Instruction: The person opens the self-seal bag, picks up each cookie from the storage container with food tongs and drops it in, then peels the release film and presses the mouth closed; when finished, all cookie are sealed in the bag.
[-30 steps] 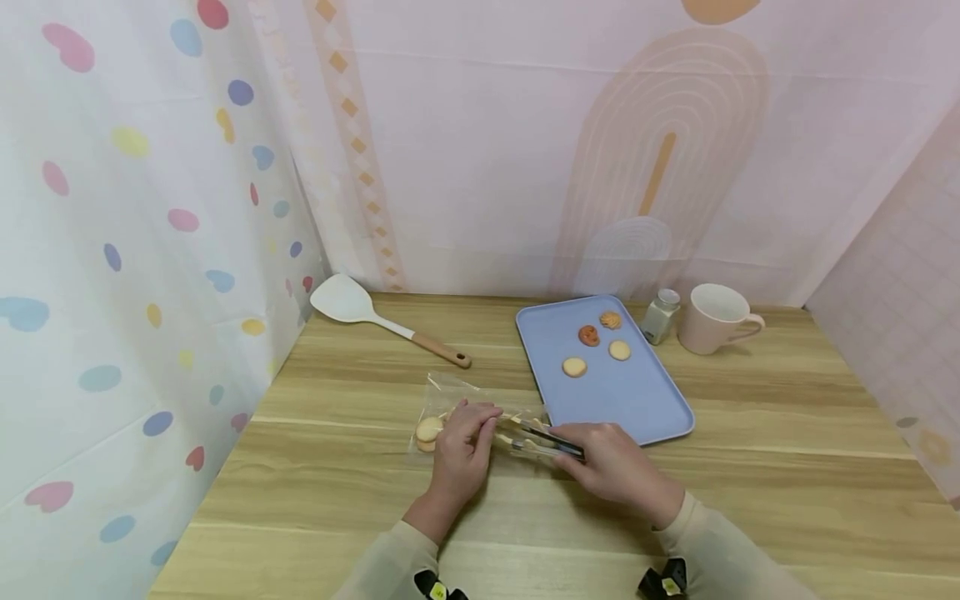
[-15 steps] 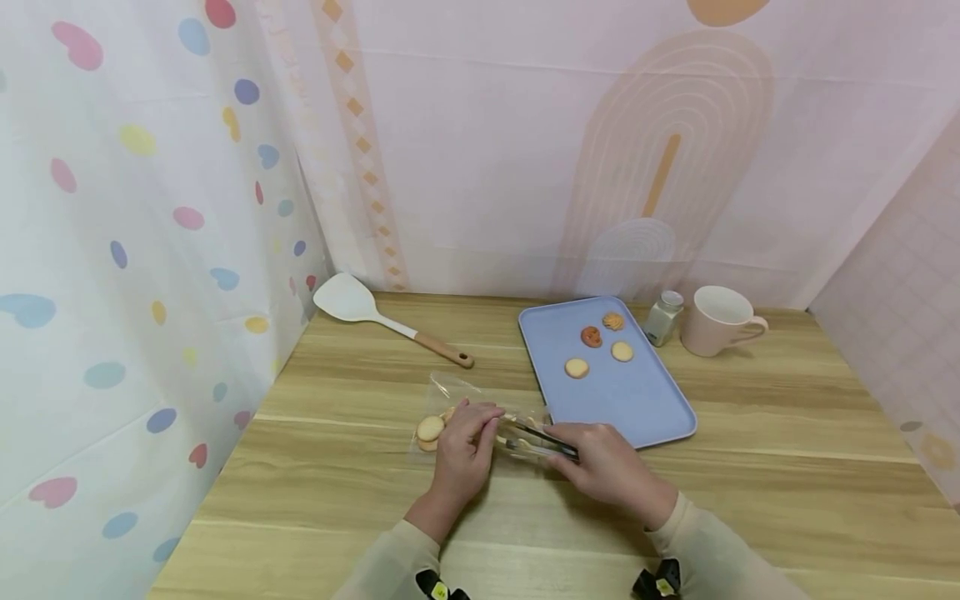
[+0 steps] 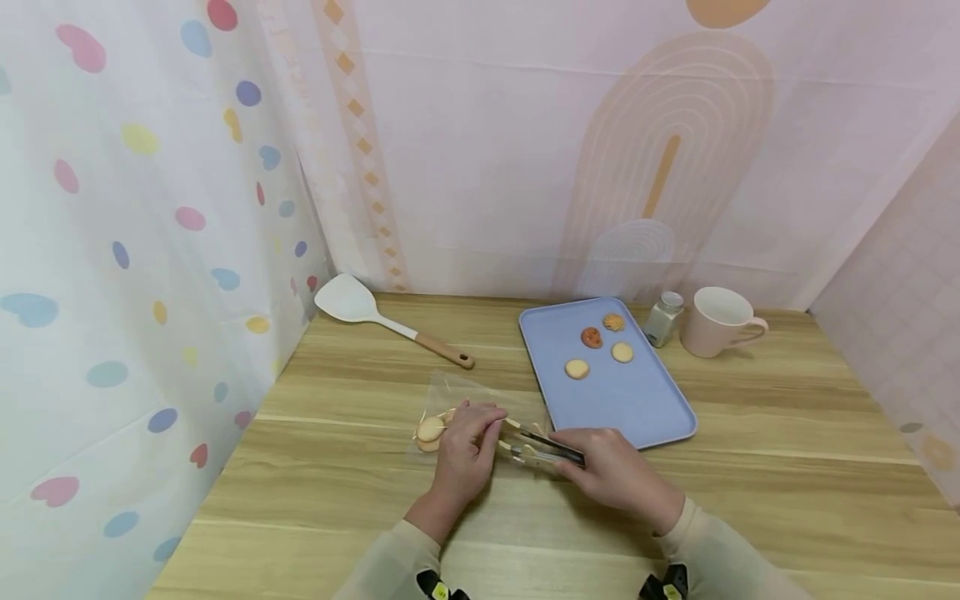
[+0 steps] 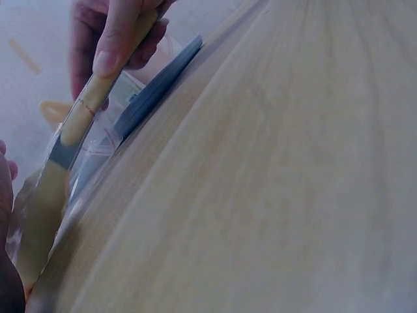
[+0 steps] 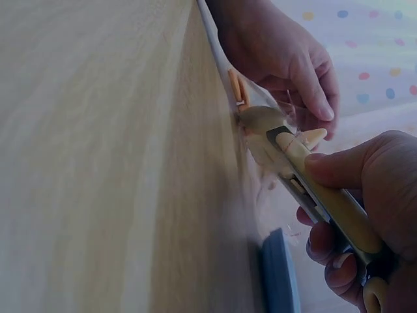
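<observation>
A clear plastic bag (image 3: 459, 386) with several round cookies (image 3: 430, 430) lies on the wooden table. My left hand (image 3: 461, 450) pinches the bag near its mouth, the thumb against the fingers. In my right hand (image 3: 611, 467) I grip a pair of tongs (image 5: 335, 205) with pale handle panels and dark metal edges. Their front end reaches into the bag, and its tips are partly hidden by my left hand in the head view. In the right wrist view the thumb lies on one tong arm and the fingers curl around the other side.
A blue tray (image 3: 615, 408) with several cookies stands just beyond my right hand. Behind it are a small glass jar (image 3: 663, 319) and a pink mug (image 3: 708, 325). A white spatula (image 3: 348, 300) with a wooden handle lies at the back left.
My right hand and the tongs shifted slightly left, then slightly right again. The left hand stays in place on the bag. The cookies on the tray have not moved.
</observation>
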Demonstrator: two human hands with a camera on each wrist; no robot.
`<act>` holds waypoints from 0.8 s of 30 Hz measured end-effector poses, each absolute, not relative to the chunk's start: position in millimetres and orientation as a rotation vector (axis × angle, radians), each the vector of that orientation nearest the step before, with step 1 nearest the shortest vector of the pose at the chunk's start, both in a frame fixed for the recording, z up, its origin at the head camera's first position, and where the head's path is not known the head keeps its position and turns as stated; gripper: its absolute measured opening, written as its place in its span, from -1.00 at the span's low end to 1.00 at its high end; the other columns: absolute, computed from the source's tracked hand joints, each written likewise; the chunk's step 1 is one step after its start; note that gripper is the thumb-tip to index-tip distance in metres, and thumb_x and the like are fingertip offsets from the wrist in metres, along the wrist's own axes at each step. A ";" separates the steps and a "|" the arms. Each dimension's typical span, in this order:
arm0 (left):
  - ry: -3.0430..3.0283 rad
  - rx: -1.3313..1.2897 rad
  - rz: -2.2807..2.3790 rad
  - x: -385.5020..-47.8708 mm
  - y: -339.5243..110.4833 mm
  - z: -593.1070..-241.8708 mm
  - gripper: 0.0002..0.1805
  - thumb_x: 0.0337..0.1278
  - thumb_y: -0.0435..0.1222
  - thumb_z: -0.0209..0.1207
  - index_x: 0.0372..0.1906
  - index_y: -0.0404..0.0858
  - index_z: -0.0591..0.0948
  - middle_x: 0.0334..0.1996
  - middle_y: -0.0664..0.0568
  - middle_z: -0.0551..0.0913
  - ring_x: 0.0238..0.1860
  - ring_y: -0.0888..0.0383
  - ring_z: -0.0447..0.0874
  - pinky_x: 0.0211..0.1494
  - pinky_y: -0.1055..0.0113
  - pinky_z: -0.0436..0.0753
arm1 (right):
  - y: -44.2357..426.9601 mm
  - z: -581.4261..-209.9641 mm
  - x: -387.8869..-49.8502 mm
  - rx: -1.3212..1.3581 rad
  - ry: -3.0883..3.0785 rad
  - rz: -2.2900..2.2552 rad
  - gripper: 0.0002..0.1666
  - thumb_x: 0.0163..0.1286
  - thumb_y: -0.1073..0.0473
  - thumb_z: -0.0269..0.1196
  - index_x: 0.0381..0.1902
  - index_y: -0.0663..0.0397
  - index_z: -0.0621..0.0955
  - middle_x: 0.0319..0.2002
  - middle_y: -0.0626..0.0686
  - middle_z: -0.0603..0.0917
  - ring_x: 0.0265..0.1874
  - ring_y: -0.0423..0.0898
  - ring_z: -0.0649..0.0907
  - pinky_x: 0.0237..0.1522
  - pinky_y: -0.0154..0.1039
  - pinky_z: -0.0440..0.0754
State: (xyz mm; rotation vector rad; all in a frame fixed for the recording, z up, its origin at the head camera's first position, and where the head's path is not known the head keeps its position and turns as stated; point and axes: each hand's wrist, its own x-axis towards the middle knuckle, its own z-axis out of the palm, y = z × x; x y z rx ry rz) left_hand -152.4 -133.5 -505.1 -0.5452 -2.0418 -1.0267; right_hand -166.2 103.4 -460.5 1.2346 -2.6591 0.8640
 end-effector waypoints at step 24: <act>-2.069 -0.520 -1.034 -151.3 -133.8 -504.5 -0.86 0.16 -0.49 0.20 -0.22 -0.30 0.69 -0.24 -0.03 0.73 -0.09 0.00 0.67 0.12 -0.26 0.42 | 90.8 -463.0 -171.6 1.217 -2.675 0.899 -0.51 0.20 0.11 0.41 0.08 0.14 0.63 -0.07 0.06 0.71 -0.21 -0.18 0.68 -0.21 -0.21 0.65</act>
